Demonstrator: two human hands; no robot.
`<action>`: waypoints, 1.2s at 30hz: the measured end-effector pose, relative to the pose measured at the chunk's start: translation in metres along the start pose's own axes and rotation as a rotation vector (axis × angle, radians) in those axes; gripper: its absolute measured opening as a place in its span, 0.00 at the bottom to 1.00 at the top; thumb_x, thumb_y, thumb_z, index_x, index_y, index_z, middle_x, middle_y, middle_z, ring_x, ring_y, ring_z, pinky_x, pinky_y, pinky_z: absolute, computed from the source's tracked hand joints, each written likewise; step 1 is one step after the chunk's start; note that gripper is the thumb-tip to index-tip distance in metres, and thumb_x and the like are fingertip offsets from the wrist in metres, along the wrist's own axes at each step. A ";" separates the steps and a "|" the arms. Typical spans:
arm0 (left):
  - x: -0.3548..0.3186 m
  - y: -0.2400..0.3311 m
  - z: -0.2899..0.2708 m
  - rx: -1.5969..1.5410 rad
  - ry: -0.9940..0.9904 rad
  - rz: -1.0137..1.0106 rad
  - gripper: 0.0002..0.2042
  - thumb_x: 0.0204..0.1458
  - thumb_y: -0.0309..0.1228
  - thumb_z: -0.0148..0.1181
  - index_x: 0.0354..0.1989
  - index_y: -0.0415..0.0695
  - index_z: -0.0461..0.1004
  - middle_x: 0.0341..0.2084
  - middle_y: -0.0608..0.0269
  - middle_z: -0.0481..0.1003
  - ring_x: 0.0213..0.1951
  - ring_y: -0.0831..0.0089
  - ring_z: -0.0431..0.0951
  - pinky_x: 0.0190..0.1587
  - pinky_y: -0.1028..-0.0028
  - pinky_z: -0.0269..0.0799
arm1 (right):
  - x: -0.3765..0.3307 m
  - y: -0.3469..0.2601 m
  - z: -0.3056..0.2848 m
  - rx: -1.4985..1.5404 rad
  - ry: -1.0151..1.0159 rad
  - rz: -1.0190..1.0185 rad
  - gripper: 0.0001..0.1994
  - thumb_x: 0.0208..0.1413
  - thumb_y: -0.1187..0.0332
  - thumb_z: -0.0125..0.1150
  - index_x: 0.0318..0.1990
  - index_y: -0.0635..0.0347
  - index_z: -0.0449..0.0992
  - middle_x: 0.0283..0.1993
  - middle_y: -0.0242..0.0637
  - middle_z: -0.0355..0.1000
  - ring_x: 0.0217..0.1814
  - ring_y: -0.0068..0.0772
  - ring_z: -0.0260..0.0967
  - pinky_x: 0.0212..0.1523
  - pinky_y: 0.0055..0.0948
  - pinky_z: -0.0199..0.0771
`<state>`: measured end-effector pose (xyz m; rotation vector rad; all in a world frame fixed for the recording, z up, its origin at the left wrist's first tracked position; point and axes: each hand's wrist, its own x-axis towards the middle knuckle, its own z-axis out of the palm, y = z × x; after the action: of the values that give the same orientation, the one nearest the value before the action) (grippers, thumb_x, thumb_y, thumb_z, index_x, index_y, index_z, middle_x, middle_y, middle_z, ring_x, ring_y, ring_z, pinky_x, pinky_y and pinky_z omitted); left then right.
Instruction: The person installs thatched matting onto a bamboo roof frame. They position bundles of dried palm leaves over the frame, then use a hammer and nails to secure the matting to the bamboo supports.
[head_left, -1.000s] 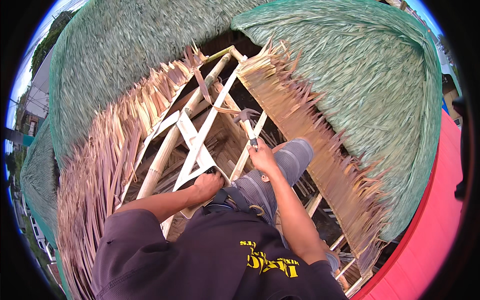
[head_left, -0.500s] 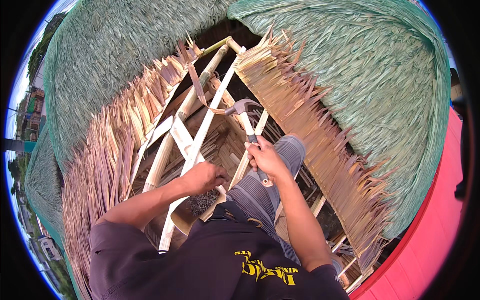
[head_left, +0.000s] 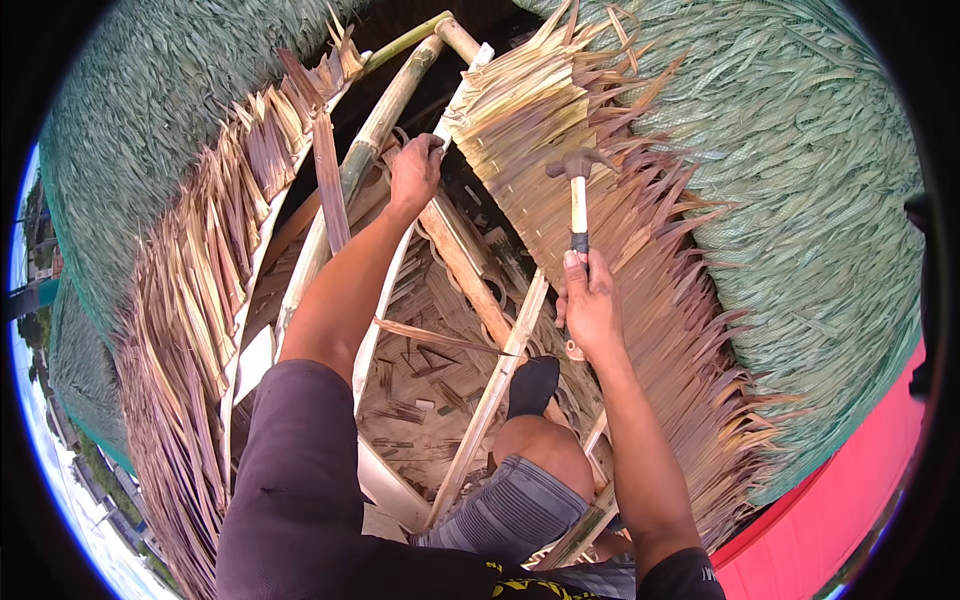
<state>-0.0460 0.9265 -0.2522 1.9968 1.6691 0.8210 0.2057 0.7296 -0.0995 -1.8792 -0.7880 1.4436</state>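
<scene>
My right hand [head_left: 592, 300] is closed round the handle of a claw hammer [head_left: 579, 198]. The hammer's dark head points up, over the dried-leaf thatch panel [head_left: 560, 170] on the right. My left hand [head_left: 415, 172] reaches far up, its fingers curled over a pale slat [head_left: 384, 305] of the roof frame. Whether a small thing is also between those fingers is hidden. Left of that slat runs a round bamboo pole [head_left: 378, 125]. A brown leaf strip [head_left: 330, 180] hangs across the pole.
Another thatch layer [head_left: 190, 300] lies on the left, and green netting [head_left: 800, 200] covers thatch at the right. A second slat [head_left: 490, 400] crosses the opening beside my bent knee [head_left: 545, 455]. Leaf scraps litter the surface below. A red roof [head_left: 830, 510] curves at lower right.
My left hand has moved from near my lap up to the slat's upper part. My right hand has carried the hammer up and right, over the thatch. The whole view has shifted.
</scene>
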 end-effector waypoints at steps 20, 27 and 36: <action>0.073 -0.079 0.082 0.203 -0.075 0.034 0.09 0.57 0.31 0.60 0.42 0.41 0.79 0.46 0.52 0.76 0.47 0.48 0.74 0.52 0.56 0.70 | 0.202 0.012 0.141 -0.401 -0.011 -0.392 0.11 0.66 0.68 0.48 0.51 0.63 0.61 0.33 0.62 0.75 0.38 0.74 0.72 0.37 0.62 0.70; 0.074 -0.080 0.083 0.207 -0.080 0.051 0.10 0.57 0.31 0.59 0.42 0.40 0.79 0.47 0.52 0.76 0.47 0.48 0.74 0.53 0.55 0.70 | 0.194 0.022 0.140 -0.345 0.068 -0.436 0.11 0.67 0.66 0.49 0.47 0.64 0.62 0.33 0.65 0.75 0.38 0.73 0.73 0.38 0.62 0.72; 0.073 -0.079 0.080 0.199 -0.055 0.082 0.16 0.55 0.24 0.55 0.52 0.44 0.74 0.47 0.54 0.77 0.49 0.48 0.75 0.54 0.55 0.72 | 0.186 0.018 0.124 -0.295 0.056 -0.385 0.10 0.68 0.66 0.48 0.49 0.64 0.63 0.31 0.60 0.75 0.36 0.71 0.74 0.35 0.59 0.71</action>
<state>-0.0422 1.0179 -0.3500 2.2130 1.7056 0.6423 0.1278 0.8778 -0.2487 -1.8356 -1.3108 1.0754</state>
